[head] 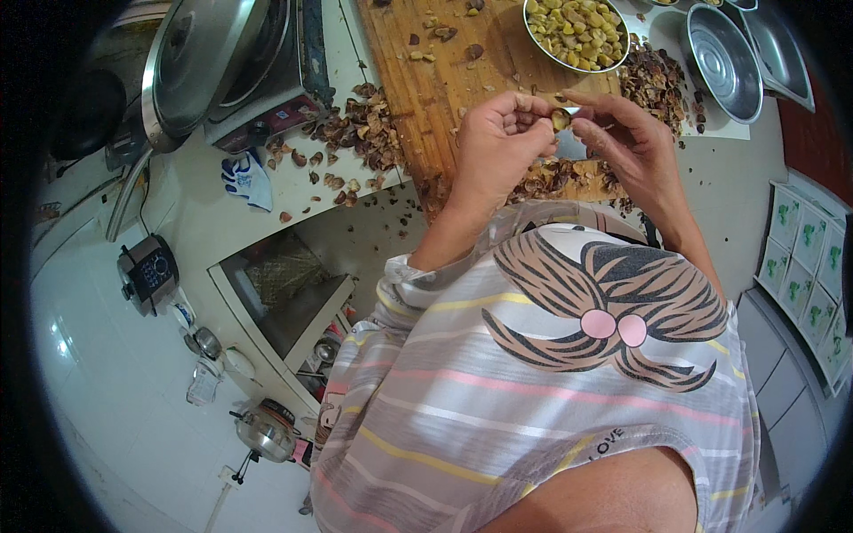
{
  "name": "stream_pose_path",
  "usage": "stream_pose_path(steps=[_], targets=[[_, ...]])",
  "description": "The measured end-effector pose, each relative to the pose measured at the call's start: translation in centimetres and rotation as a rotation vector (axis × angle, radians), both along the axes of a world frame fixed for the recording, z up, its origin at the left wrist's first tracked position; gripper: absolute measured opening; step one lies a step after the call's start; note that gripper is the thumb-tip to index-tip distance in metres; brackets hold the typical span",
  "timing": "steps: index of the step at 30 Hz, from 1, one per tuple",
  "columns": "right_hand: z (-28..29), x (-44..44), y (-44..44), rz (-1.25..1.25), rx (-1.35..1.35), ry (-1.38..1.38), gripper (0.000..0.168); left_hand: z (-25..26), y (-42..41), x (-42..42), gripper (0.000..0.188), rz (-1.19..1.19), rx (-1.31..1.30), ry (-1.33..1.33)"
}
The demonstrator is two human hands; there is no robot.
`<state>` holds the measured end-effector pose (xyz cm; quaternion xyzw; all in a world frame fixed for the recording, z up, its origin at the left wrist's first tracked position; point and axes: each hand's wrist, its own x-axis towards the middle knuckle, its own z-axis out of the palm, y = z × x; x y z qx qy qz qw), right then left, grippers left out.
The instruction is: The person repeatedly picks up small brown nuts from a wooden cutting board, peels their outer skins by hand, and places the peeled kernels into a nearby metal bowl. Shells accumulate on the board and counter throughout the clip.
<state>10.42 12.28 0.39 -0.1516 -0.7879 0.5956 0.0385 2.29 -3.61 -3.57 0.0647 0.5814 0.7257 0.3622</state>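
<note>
A partly shelled chestnut (560, 119) is pinched in the fingers of my left hand (503, 136), its yellow flesh showing beside dark shell. My right hand (626, 140) is just right of the nut, thumb and fingers apart; whether a fingertip touches the nut is unclear. Both hands are over the near part of a wooden board (426, 86). A metal bowl of peeled yellow chestnuts (576, 33) stands beyond them. Brown shell pieces (566, 178) lie below the hands at the board's near edge, partly around a shiny flat surface (572, 145).
Shell heaps lie left (373, 130) and right (656, 80) of the board. A steel pan (200, 60) with a long handle stands on a stove at left, near a white and blue glove (246, 180). Empty metal bowls (723, 63) are at the upper right.
</note>
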Motion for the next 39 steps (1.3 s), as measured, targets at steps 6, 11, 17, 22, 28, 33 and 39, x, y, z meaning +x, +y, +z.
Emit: stream_pose_path(steps=[6, 11, 17, 22, 28, 33, 39], targets=[[-0.5, -0.2, -0.2, 0.077, 0.218, 0.101, 0.017, -0.6, 0.1, 0.7, 0.019, 0.068, -0.111, 0.228], [-1.1, 0.2, -0.3, 0.029, 0.071, 0.054, 0.016, -0.7, -0.3, 0.6, 0.017, -0.001, -0.120, 0.187], [-1.8, 0.5, -0.3, -0.029, -0.289, -0.033, 0.018, -0.3, -0.3, 1.1, 0.014, 0.015, -0.066, 0.199], [-1.7, 0.6, -0.5, -0.033, -0.362, -0.049, 0.018, -0.4, -0.4, 1.7, 0.013, -0.012, -0.169, 0.312], [-1.7, 0.7, -0.6, -0.054, -0.390, -0.133, 0.018, -0.8, 0.0, 2.2, 0.012, 0.025, -0.188, 0.407], [-2.4, 0.8, -0.3, -0.102, -0.590, -0.175, 0.019, -1.5, 0.8, 2.3, 0.008, 0.185, -0.097, 0.430], [-2.2, 0.6, -0.4, -0.041, -0.455, -0.127, 0.020, 1.1, 0.2, 0.4, 0.012, -0.117, -0.363, 0.616]])
